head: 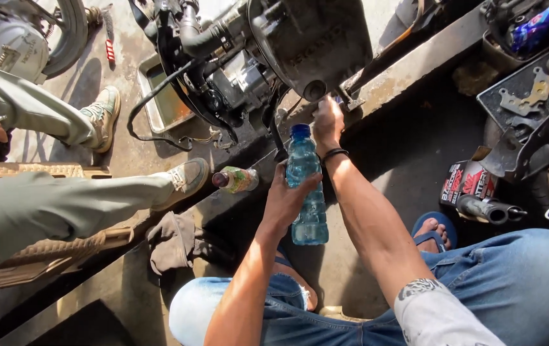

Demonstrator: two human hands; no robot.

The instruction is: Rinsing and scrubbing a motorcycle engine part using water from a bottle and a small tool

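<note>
My left hand (287,195) grips a clear blue-tinted plastic bottle (306,211) with a blue cap, held upright over the concrete floor. My right hand (327,122) reaches forward to the underside of a dark engine casing (313,41), fingers closed at a small part beside a round port; what it pinches is too small to tell. A black band circles that wrist. Both my knees in blue jeans show at the bottom.
A small bottle with a green label (236,179) lies on the floor. A metal drain tray (162,96) sits under the engine with black hoses (153,96). Another person's legs and shoes (188,176) stretch in from the left. A rag (172,240), cardboard box (466,182) and black parts (530,122) lie around.
</note>
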